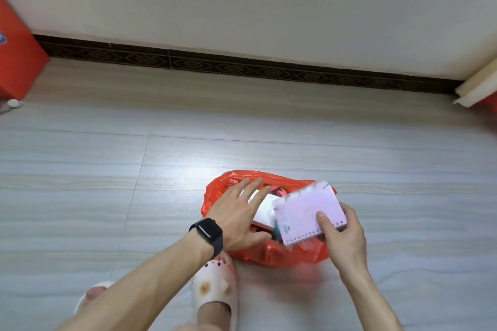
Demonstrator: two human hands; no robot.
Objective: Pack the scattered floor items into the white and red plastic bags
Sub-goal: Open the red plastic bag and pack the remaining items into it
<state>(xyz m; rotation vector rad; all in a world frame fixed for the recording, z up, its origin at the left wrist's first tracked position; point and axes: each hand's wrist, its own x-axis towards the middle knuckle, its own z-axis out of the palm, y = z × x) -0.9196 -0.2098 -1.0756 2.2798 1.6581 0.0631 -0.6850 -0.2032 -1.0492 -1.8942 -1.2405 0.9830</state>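
Fingers (324, 220) of right hand (343, 234) pinch pink notebook (304, 208) by its near spiral edge, over red bag (271, 255) mouth on the floor (107, 196); left hand (236, 212) fingers spread flat on white box (265, 213) inside. Suggest tilting notebook edge-first, sliding it alongside the box, left hand pulling rim wide

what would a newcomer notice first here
The bright red bag sits on the grey floor at lower centre, already holding things. Over its mouth the right hand holds a pink spiral notebook, and the left hand, a black watch on its wrist, spreads open beside it. A red box stands at the far left edge.
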